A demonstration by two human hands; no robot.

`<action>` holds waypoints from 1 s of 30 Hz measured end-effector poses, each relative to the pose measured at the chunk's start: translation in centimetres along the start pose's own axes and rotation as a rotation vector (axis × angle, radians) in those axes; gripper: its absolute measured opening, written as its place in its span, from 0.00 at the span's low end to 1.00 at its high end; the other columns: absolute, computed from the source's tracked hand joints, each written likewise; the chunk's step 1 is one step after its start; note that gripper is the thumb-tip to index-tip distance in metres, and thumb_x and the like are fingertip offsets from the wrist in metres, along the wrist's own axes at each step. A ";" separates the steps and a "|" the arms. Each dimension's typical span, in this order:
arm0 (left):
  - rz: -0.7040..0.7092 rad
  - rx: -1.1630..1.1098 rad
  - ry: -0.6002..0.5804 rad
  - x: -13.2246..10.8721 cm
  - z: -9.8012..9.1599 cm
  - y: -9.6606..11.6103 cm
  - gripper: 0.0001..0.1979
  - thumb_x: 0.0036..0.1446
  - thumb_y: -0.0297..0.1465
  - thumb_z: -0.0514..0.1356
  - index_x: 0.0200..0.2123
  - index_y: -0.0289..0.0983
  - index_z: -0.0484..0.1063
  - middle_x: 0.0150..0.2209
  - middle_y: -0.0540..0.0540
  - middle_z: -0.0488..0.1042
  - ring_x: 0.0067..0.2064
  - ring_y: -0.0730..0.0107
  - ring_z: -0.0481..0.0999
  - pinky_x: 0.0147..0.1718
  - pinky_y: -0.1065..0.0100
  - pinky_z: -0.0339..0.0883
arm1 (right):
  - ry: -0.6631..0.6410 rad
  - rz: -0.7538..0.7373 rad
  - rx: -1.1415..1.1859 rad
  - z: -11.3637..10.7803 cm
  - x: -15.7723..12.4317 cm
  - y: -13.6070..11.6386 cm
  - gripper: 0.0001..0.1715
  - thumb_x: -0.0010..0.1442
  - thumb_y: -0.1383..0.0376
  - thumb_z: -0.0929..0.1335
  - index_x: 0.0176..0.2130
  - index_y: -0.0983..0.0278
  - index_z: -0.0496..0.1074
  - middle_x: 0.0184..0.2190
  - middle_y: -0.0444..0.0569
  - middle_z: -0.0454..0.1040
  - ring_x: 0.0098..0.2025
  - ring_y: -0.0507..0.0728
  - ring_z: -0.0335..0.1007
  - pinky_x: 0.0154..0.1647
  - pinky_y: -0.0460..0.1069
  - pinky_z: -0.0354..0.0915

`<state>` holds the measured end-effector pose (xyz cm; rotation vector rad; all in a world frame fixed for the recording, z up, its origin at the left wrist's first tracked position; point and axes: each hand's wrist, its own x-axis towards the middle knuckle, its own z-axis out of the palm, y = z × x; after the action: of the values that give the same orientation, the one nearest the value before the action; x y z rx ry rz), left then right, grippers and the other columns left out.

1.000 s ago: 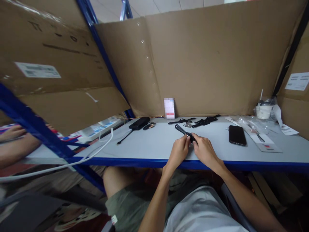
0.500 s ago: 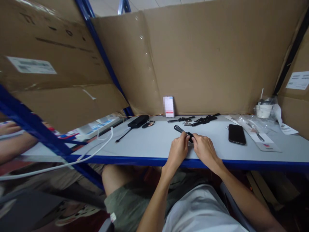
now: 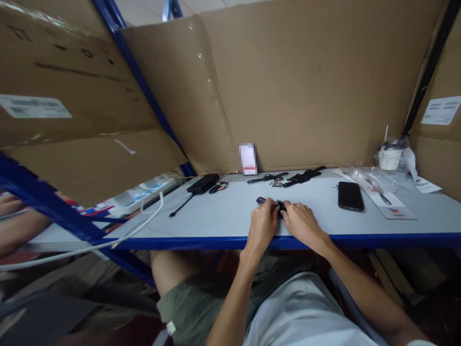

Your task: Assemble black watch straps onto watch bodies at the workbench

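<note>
My left hand (image 3: 264, 223) and my right hand (image 3: 300, 223) meet near the front of the pale table (image 3: 223, 218), both with fingers closed on a small black watch-like device with a strap (image 3: 273, 203). The strap's end pokes out to the left past my left fingers and lies low over the table. Most of the device is hidden between my fingers. Behind my hands, near the cardboard wall, lie more black straps and parts (image 3: 300, 177).
A black phone (image 3: 349, 195) lies face down to the right, beside plastic bags with a tool (image 3: 378, 190) and a white cup (image 3: 389, 157). A black box with cable (image 3: 202, 183) sits at the left. Cardboard walls (image 3: 288, 81) enclose the table. Another person's arm (image 3: 14, 226) shows at far left.
The strap that pointed up and back from my hands has been lowered flat toward the table. My hands stay together on the device. The camera has turned slightly.
</note>
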<state>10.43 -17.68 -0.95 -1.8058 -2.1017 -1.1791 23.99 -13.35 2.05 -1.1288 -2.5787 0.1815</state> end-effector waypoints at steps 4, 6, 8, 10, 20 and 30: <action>-0.021 -0.050 0.019 -0.2 -0.1 -0.2 0.04 0.62 0.26 0.55 0.36 0.40 0.69 0.32 0.45 0.79 0.36 0.61 0.80 0.35 0.67 0.64 | -0.022 -0.037 0.067 -0.2 -0.1 0.3 0.22 0.65 0.68 0.62 0.57 0.67 0.69 0.44 0.58 0.80 0.47 0.63 0.77 0.45 0.51 0.65; -0.010 -0.084 0.020 -0.3 0.0 -0.3 0.04 0.62 0.26 0.54 0.37 0.40 0.68 0.31 0.46 0.79 0.35 0.62 0.80 0.35 0.67 0.64 | -0.028 -0.055 0.091 -0.3 -0.2 0.4 0.26 0.64 0.70 0.61 0.61 0.67 0.67 0.45 0.58 0.80 0.48 0.63 0.77 0.46 0.51 0.65; 0.014 -0.111 0.021 -0.3 0.0 -0.5 0.04 0.63 0.27 0.53 0.38 0.41 0.66 0.31 0.46 0.78 0.35 0.62 0.79 0.34 0.68 0.64 | -0.028 -0.056 0.096 -0.3 -0.3 0.3 0.31 0.65 0.70 0.61 0.65 0.68 0.61 0.46 0.59 0.80 0.48 0.63 0.77 0.46 0.52 0.64; 0.028 -0.132 0.034 -0.4 0.1 -0.5 0.03 0.64 0.27 0.52 0.39 0.41 0.64 0.31 0.46 0.78 0.34 0.62 0.78 0.32 0.68 0.63 | -0.020 -0.054 0.095 -0.3 -0.3 0.2 0.36 0.65 0.70 0.61 0.69 0.68 0.53 0.46 0.59 0.79 0.48 0.63 0.77 0.45 0.52 0.65; -0.025 -0.220 0.119 -0.5 -0.8 0.6 0.04 0.62 0.29 0.55 0.34 0.40 0.67 0.24 0.52 0.74 0.25 0.70 0.72 0.28 0.71 0.59 | 0.092 -0.144 0.156 -0.1 -0.4 0.2 0.30 0.65 0.71 0.60 0.65 0.64 0.62 0.50 0.56 0.78 0.49 0.61 0.77 0.47 0.50 0.65; -0.042 -0.323 0.145 -0.4 -1.2 1.3 0.07 0.61 0.30 0.57 0.35 0.38 0.75 0.31 0.47 0.79 0.32 0.69 0.77 0.33 0.71 0.67 | 0.107 -0.096 0.212 0.2 -0.2 0.1 0.28 0.64 0.71 0.62 0.63 0.66 0.66 0.51 0.57 0.79 0.51 0.62 0.77 0.50 0.51 0.66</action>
<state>11.25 -18.74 0.28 -1.7376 -1.9680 -1.6888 24.15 -13.40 1.76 -0.9114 -2.4456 0.3529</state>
